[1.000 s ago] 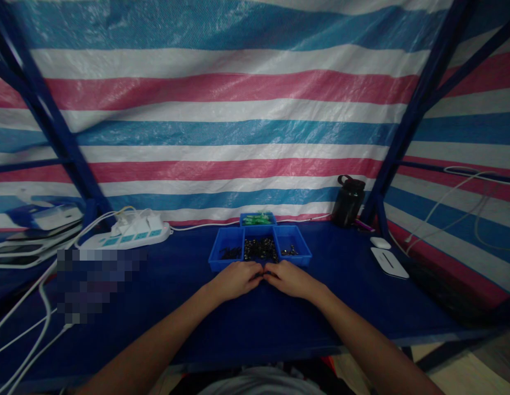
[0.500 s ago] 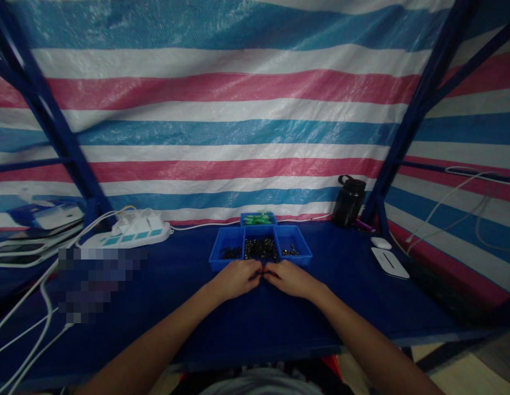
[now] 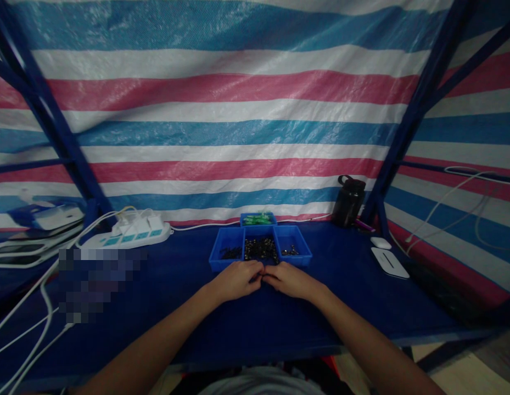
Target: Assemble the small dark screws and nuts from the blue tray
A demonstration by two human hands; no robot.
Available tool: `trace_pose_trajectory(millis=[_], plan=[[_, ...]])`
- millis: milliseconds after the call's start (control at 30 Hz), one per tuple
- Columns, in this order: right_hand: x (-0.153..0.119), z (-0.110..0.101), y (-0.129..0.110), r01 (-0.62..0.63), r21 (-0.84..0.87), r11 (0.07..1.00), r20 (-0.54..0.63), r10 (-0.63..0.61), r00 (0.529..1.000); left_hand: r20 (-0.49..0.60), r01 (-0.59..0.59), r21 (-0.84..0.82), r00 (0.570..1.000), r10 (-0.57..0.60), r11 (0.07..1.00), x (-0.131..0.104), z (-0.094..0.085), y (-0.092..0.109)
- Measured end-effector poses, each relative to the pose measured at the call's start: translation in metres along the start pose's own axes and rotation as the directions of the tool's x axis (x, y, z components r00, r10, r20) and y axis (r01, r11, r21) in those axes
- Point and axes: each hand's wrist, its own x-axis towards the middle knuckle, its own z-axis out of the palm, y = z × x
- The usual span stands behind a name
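My left hand (image 3: 239, 280) and my right hand (image 3: 293, 280) meet fingertip to fingertip just in front of the blue bins. Both have their fingers pinched together; whatever sits between them is too small and hidden to make out. Behind them, the left blue bin (image 3: 216, 253) holds dark thin pieces (image 3: 231, 253). The middle bin holds a heap of small black and metallic parts (image 3: 261, 248). A few shiny small parts (image 3: 290, 250) lie in the right blue bin (image 3: 306, 249). Green pieces (image 3: 256, 219) fill a smaller blue bin at the back.
On the left of the blue table (image 3: 176, 323) lie a white power strip (image 3: 131, 236) with plugs, white cables (image 3: 44, 291) and stacked devices (image 3: 28, 247). A black bottle (image 3: 348, 203) stands back right, near a white flat device (image 3: 390, 263) and a small white case (image 3: 380, 243).
My hands stay together in the same place; only the fingertips have shifted very slightly.
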Motion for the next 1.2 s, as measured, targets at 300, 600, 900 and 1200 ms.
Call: trace_pose_trajectory(millis=[300, 600, 900, 1200], plan=[[0.0001, 0.0014, 0.0032, -0.058, -0.043, 0.997, -0.025, 0.057, 0.998, 0.011, -0.034, -0.018, 0.999, 0.034, 0.999, -0.0007, -0.0017, 0.0020], [0.0001, 0.0035, 0.0064, -0.086, -0.096, 0.992, -0.035, 0.083, 0.996, -0.005, -0.023, -0.005, 1.000, 0.023, 1.000, -0.0007, -0.0023, 0.0027], [-0.0003, 0.0013, 0.0049, -0.073, -0.080, 0.994, -0.053, 0.069, 0.996, 0.010, -0.021, -0.026, 1.000, 0.021, 0.999, -0.0004, 0.0011, 0.0000], [-0.0025, -0.0012, 0.0030, -0.066, -0.039, 0.997, -0.055, 0.064, 0.996, 0.005, 0.003, 0.029, 1.000, -0.003, 1.000, 0.0012, 0.0050, -0.0038]])
